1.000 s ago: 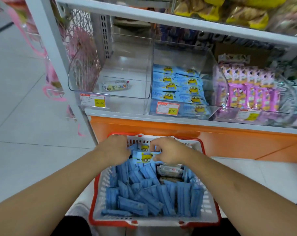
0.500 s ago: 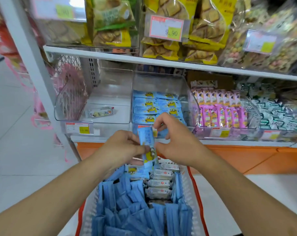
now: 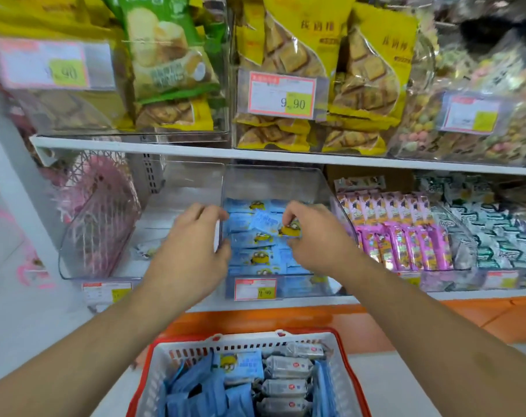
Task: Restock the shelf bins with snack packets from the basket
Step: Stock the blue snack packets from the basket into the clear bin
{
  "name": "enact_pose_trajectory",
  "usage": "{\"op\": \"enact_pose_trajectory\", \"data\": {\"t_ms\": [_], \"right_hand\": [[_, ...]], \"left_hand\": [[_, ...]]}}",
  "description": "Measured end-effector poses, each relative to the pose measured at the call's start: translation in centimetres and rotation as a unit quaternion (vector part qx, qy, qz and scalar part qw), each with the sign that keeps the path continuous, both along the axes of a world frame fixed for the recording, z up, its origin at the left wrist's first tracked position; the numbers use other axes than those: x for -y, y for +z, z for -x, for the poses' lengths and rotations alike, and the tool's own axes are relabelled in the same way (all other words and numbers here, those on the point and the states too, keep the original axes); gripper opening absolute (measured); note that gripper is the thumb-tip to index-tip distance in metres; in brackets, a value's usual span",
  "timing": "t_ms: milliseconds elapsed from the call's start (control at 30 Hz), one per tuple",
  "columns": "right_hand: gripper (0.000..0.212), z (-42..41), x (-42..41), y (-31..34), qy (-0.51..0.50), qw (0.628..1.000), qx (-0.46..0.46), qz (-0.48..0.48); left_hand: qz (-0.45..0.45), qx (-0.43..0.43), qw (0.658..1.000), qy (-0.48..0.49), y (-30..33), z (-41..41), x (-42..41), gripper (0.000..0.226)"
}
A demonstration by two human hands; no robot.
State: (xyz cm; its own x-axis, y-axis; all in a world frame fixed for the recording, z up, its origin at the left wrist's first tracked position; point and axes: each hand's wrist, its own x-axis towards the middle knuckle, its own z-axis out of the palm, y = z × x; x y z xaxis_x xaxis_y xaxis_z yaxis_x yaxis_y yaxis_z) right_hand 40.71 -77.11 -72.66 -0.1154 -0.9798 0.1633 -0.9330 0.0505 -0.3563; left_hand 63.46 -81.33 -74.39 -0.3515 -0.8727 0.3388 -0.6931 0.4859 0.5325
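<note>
A clear shelf bin (image 3: 285, 182) in the middle of the lower shelf holds several blue snack packets with a yellow cartoon figure. Over it, my right hand (image 3: 312, 236) pinches the yellow end of one blue packet (image 3: 270, 222), which lies tilted above the stack. My left hand (image 3: 192, 245) reaches in at the bin's left wall, fingers curled near the packet's other end; whether it touches the packet I cannot tell. Below, the red-and-white basket (image 3: 343, 353) holds several blue packets (image 3: 201, 389) and silver-white ones (image 3: 285, 386).
The clear bin (image 3: 111, 266) to the left holds one small packet. To the right stand bins of pink bars (image 3: 406, 236) and green-white packets (image 3: 490, 233). The upper shelf (image 3: 285, 158) carries yellow and green biscuit bags close above the bins. An orange base runs below.
Both hands have lifted a blue packet out of the basket and carried it up and forward into the middle bin. My view has tilted upward toward the shelves.
</note>
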Motion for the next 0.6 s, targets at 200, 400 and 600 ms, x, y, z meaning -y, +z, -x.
{"op": "enact_pose_trajectory", "data": {"t_ms": [200,400,600], "right_hand": [[0.035,0.6,9.4,-3.2,0.05,0.993,-0.091,-0.058],[0.027,0.5,12.9,-6.5,0.073,0.997,-0.007,-0.035],[0.025,1.1,13.2,-8.2,0.056,0.996,0.059,-0.037]], "left_hand": [[0.0,0.023,0.998,-0.053,-2.5,-0.4,2.6,0.058],[-0.007,-0.012,0.999,-0.053,-3.2,-0.4,2.8,0.059],[-0.005,-0.016,0.998,-0.055,-3.3,-0.4,2.6,0.057]]}}
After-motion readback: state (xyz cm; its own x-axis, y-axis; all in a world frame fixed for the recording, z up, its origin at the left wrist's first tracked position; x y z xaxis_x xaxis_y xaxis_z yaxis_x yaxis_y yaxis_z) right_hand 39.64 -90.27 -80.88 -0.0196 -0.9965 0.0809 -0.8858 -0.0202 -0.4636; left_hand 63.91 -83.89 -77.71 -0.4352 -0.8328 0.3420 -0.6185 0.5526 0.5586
